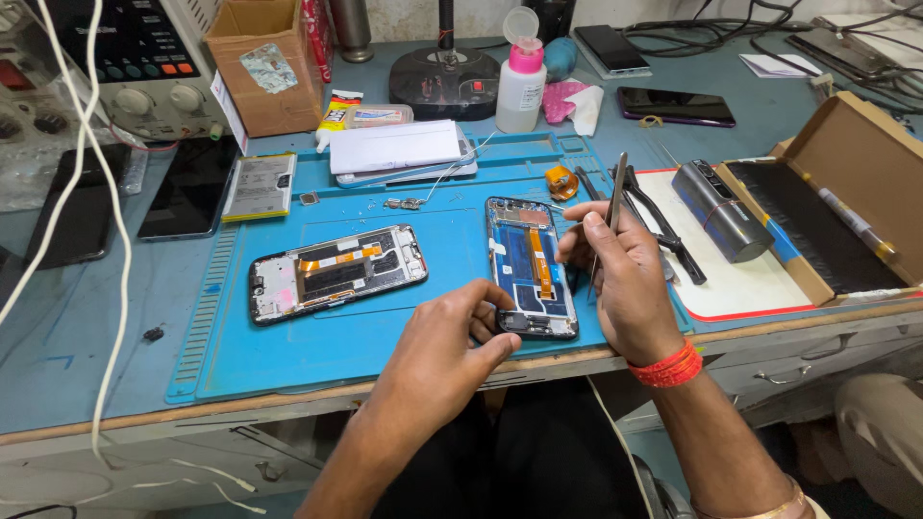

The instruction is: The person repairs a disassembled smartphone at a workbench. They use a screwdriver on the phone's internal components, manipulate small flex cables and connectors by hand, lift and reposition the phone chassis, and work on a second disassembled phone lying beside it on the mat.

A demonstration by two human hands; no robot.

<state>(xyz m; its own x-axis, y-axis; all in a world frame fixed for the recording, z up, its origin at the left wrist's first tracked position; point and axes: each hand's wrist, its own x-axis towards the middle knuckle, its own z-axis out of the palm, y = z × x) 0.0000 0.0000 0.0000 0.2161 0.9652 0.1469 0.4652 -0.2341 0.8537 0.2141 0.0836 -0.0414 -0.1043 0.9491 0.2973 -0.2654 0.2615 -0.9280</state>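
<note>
Two opened phones lie on a blue work mat (385, 332). My left hand (452, 332) pinches the near left corner of the upright phone frame (531, 267), which shows an orange flex strip down its middle. My right hand (620, 274) rests beside that phone's right edge and holds metal tweezers (615, 197), their upper end pointing up and away. The other opened phone (336, 272) lies tilted on the mat to the left, untouched.
A battery (260, 185) and a white phone panel (396, 149) lie at the mat's back. Behind stand a pump bottle (522, 82), a cardboard box (264, 62) and a power supply (144, 62). Right: a grey cylinder (721, 211), an open cardboard box (851, 197). Dark phones lie left.
</note>
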